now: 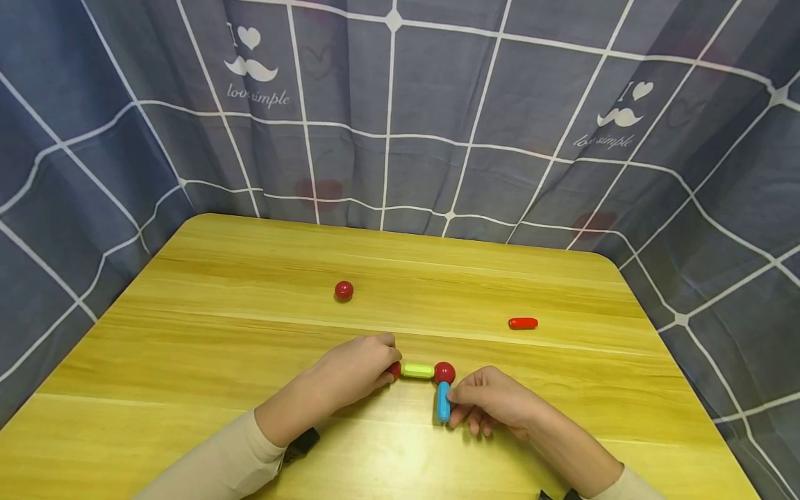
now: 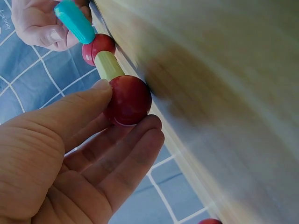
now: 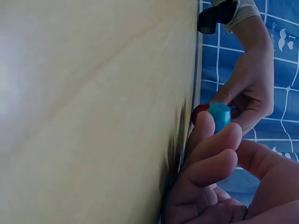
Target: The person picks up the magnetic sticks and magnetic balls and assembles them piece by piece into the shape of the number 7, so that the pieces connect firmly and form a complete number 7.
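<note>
My left hand (image 1: 357,367) grips a glossy red ball (image 2: 131,100) between thumb and fingers; in the head view that ball is mostly covered. A short yellow-green rod (image 1: 417,371) joins it to a second red ball (image 1: 444,372). From this second ball a blue rod (image 1: 443,404) extends toward the near side of the table, forming a corner. My right hand (image 1: 500,399) pinches the blue rod by its right side, with thumb and index finger at it. In the right wrist view, curled fingers (image 3: 210,161) partly hide the blue rod's end.
A loose red ball (image 1: 344,291) sits farther back on the wooden table (image 1: 219,333), left of the hands. Back right lies a short red rod (image 1: 523,323). A grey-blue curtain (image 1: 350,160) with white grid lines surrounds the table's back and sides.
</note>
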